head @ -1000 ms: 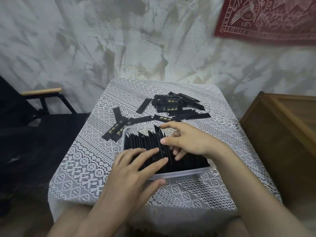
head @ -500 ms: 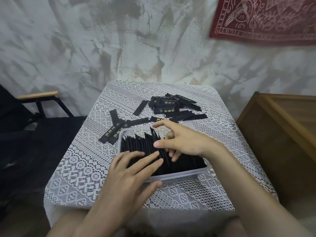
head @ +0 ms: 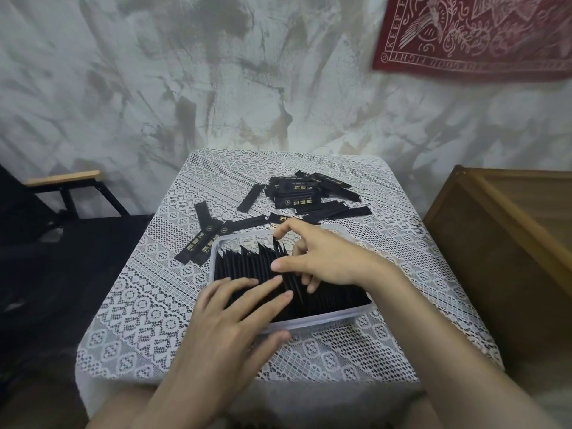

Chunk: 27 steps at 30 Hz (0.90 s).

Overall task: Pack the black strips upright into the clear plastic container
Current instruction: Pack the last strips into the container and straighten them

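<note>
A clear plastic container (head: 325, 320) sits at the near middle of the table, filled with black strips (head: 244, 264) standing on edge. My left hand (head: 229, 320) lies flat on the near strips with straight fingers, its thumb against the container's front wall. My right hand (head: 328, 258) reaches in from the right and pinches one raised black strip (head: 288, 274) between index finger and thumb, its other fingers curled among the strips. A loose pile of black strips (head: 297, 196) lies beyond the container, and a few more strips (head: 201, 239) lie flat at its left corner.
A white lace cloth (head: 148, 305) covers the small table. A wooden cabinet (head: 510, 243) stands close on the right. A black chair with a wooden armrest (head: 62, 181) is at the left. A red cloth (head: 479, 32) hangs on the wall.
Both hands stay in nearly the same place on the packed strips. My right hand has shifted slightly left along the row, and the view has drifted a little.
</note>
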Motion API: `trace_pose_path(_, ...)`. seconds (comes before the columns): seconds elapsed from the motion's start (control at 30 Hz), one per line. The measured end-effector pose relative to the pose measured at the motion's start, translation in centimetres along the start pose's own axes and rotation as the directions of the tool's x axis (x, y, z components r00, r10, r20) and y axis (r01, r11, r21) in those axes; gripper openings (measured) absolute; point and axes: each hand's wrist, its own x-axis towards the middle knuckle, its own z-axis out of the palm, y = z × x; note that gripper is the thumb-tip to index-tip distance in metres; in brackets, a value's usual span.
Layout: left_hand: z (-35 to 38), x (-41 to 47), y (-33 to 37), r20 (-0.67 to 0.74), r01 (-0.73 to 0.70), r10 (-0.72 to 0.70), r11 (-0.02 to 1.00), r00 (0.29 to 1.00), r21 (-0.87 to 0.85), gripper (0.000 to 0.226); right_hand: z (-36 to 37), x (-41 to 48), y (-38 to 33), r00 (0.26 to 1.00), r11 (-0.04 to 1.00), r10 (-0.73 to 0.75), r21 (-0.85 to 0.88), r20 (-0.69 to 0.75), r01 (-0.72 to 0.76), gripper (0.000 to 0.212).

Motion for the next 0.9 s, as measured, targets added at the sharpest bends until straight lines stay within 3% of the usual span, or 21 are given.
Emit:
trace_pose_path(0.27, -0.2, 0.1, 0.2, 0.063, 0.029, -0.031, 0.999, 0.998, 0.023, 0.050, 0.3, -0.4, 0.3, 1.000, 0.999, 0.011, 0.031, -0.015, -0.011, 0.051)
trace_pose_path(0.9, -0.5, 1.0, 0.7, 0.086, -0.004, 0.002, 1.000, 0.996, 0.020, 0.050, -0.3, -0.9, -0.2, 0.999, 0.995, 0.044, 0.089, -0.001, -0.044, 0.035)
